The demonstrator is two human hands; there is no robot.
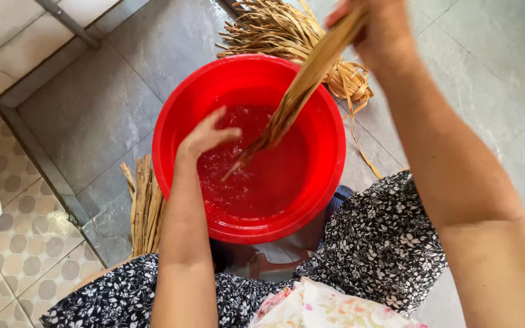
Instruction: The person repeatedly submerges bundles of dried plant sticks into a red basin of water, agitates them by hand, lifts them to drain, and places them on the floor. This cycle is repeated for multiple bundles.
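Straw is what I watch here: a bundle of tan strips (302,91) runs on a slant from the upper right of the frame down toward the centre, its long axis diagonal, its lower tip dipped in the water of the red basin (177,115). The right hand (372,27), at the top edge, is clenched round the bundle's upper end. The left hand (205,135) sits just left of the wet tip, over the water, fingers loosely spread and holding nothing; it is the nearer hand to that lower end. From my seat I see more dry strips heaped (274,27) beyond the basin at the top, and a small sheaf (146,206) on the grey floor at lower left. The right hand is blurred and partly cut off by the frame, so I cannot make out its fingers. The basin's near rim meets the flowered dress (378,243).
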